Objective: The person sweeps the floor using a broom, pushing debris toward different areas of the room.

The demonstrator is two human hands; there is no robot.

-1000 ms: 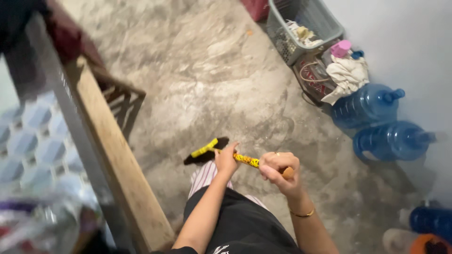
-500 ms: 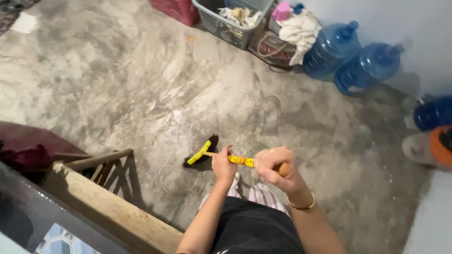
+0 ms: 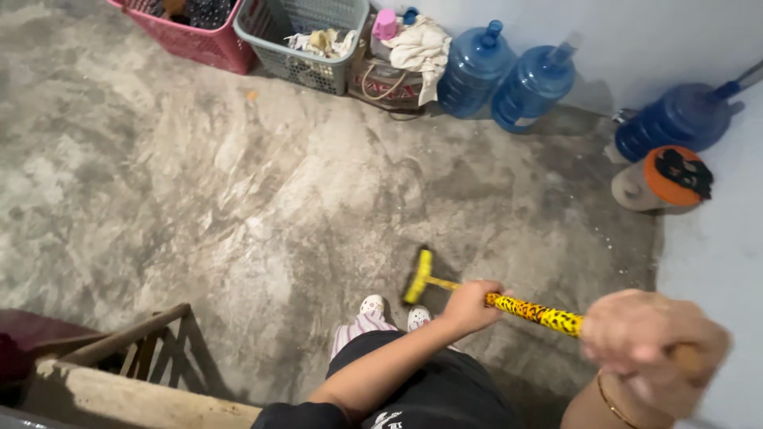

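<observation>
I hold a broom with a yellow, black-spotted handle [image 3: 534, 311] in both hands. My left hand [image 3: 470, 304] grips the handle low down, close to the yellow broom head [image 3: 417, 276], which rests on the concrete floor [image 3: 238, 199] just in front of my feet. My right hand [image 3: 648, 342] is closed around the upper end of the handle, near the camera at the lower right.
Against the far wall stand a pink basket [image 3: 187, 32], a grey basket [image 3: 306, 36] with cloths and three blue water jugs [image 3: 473, 67]. An orange-lidded container [image 3: 664, 179] lies at the right. A wooden frame [image 3: 119, 373] sits at the lower left.
The view has swung toward the far wall, so the baskets and jugs now fill the top. My right hand has come closer to the camera; the broom head stays by my feet.
</observation>
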